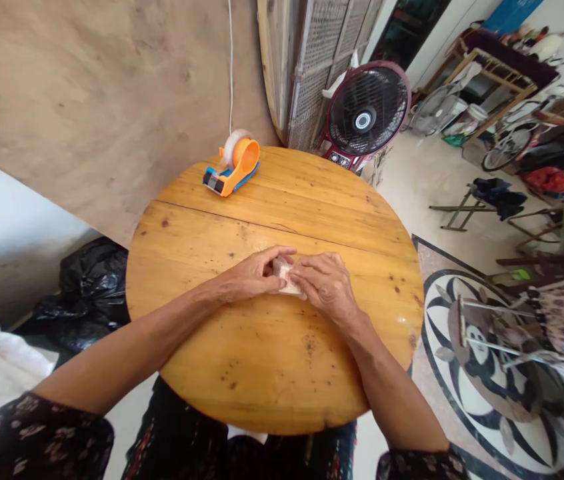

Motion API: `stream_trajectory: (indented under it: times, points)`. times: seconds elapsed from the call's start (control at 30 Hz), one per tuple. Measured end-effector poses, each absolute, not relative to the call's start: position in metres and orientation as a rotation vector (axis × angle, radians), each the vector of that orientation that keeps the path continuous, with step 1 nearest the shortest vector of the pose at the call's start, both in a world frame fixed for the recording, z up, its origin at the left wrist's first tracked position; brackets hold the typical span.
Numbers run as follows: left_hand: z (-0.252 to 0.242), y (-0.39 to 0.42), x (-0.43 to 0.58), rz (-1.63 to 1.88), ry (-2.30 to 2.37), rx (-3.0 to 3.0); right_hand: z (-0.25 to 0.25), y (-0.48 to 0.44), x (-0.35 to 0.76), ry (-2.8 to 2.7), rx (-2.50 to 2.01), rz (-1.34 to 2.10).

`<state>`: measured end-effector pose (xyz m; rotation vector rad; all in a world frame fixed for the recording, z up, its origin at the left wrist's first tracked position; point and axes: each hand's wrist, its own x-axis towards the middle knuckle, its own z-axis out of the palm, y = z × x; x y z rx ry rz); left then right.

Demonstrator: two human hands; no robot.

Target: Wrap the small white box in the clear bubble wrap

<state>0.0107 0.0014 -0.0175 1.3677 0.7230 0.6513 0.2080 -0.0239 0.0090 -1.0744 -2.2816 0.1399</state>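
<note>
Both my hands meet at the middle of a round wooden table (242, 360). My left hand (252, 275) and my right hand (326, 283) have their fingers curled onto a small pale, whitish object (286, 279) lying on the tabletop between them. The fingers cover most of it, so I cannot make out what it is. An orange and blue tape dispenser (235, 167) with a roll of clear tape stands at the far edge of the table, well away from both hands.
A dark red floor fan (366, 113) stands beyond the table beside a lattice screen (312, 67). Black plastic bags (87, 287) lie on the floor at left. A patterned round rug (492, 373), a wire rack and cluttered furniture fill the right side.
</note>
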Motion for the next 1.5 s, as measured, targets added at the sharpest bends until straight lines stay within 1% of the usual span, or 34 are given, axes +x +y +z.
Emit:
stream_trajectory:
  times: [0.17, 0.37, 0.47, 0.57, 0.63, 0.8, 0.9, 1.17, 1.33, 1.5]
  points:
    - [-0.013, 0.004, 0.007, 0.634, 0.702, 1.319, 0.011, -0.023, 0.212, -2.349, -1.044, 0.035]
    - [-0.008, 0.003, 0.011, 0.646, 0.740, 1.284, 0.027, -0.029, 0.216, -2.535, -1.009, 0.051]
    - [-0.009, 0.003, 0.010, 0.647, 0.758, 1.309, 0.033, -0.031, 0.222, -2.425, -0.953, 0.167]
    - [-0.014, 0.004, 0.009, 0.661, 0.789, 1.326, 0.032, -0.025, 0.231, -2.113, -1.104, 0.313]
    - [-0.016, 0.005, 0.009, 0.672, 0.810, 1.350, 0.029, -0.019, 0.238, -2.002, -1.215, 0.419]
    - [-0.014, 0.005, 0.010, 0.683, 0.847, 1.422, 0.016, -0.011, 0.243, -2.274, -1.289, 0.728]
    - [-0.010, 0.006, 0.005, 0.673, 0.854, 1.469, 0.011, -0.013, 0.240, -2.387, -1.336, 0.817]
    - [-0.011, 0.009, -0.010, 0.573, 0.895, 1.765, 0.011, -0.021, 0.235, -2.414, -1.372, 0.574]
    - [-0.015, 0.007, -0.005, 0.581, 0.803, 1.682, 0.007, -0.021, 0.232, -2.453, -1.291, 0.453]
    - [-0.016, 0.008, -0.003, 0.628, 0.786, 1.613, 0.008, -0.019, 0.234, -2.455, -1.303, 0.482]
